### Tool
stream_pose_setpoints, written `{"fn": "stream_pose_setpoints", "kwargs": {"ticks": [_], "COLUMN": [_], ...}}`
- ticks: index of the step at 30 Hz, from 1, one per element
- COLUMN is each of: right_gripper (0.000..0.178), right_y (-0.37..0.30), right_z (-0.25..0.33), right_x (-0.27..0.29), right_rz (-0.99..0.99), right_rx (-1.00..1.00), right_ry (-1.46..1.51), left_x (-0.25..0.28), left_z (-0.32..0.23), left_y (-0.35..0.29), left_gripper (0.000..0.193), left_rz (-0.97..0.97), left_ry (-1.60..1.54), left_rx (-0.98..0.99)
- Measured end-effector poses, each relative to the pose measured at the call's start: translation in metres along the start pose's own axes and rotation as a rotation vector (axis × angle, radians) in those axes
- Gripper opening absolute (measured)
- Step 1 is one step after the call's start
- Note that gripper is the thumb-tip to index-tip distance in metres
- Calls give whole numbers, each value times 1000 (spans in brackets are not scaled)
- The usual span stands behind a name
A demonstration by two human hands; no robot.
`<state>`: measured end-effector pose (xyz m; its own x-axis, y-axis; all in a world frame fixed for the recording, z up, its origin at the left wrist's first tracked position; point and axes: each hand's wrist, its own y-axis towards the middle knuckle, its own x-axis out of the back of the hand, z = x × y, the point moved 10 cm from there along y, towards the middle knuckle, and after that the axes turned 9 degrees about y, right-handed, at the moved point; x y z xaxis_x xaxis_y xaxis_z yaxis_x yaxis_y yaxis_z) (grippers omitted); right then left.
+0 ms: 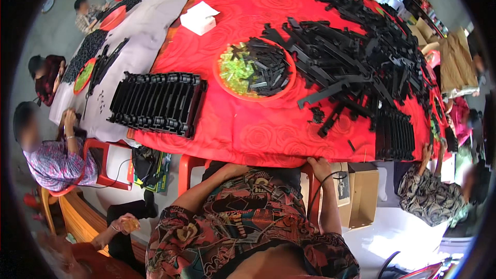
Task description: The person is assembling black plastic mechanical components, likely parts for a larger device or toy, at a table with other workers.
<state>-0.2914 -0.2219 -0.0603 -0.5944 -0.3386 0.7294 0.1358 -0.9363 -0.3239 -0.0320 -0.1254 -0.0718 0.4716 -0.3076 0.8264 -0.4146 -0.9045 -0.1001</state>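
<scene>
My left hand (236,169) lies low against my patterned shirt, just below the near edge of the red cloth (248,142). Its fingertips are hidden. At that same edge, farther right, my right hand (319,166) rests beside the red chair (312,188); how its fingers are set is unclear. Beyond my hands stands an orange bowl (258,98) holding yellow-green clips and small black strips. To its left is a row of black plastic frames (157,103), stacked side by side. A large heap of long black plastic parts (341,57) spreads to the right.
A second stack of black parts (395,135) sits near the right table edge. A white tissue box (199,19) stands farther back. A cardboard box (363,199) is below the table on the right. Several people sit around; one at lower left holds something amber (130,225).
</scene>
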Motion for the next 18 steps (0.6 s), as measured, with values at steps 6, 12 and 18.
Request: {"fn": "stream_pose_setpoints", "kwargs": {"ticks": [6, 12, 18], "right_gripper": [51, 39, 30], "right_y": [-26, -82, -100], "right_z": [38, 109, 150], "right_x": [17, 38, 36], "right_rz": [-108, -113, 124], "right_rx": [92, 391, 572], "right_ry": [-22, -447, -401], "left_x": [32, 67, 126], "left_z": [-28, -72, -122], "left_y": [-8, -16, -20], "left_gripper": [16, 13, 18], "left_rz": [-229, 140, -161], "left_ry": [-16, 205, -171], "left_rx": [-90, 40, -194]}}
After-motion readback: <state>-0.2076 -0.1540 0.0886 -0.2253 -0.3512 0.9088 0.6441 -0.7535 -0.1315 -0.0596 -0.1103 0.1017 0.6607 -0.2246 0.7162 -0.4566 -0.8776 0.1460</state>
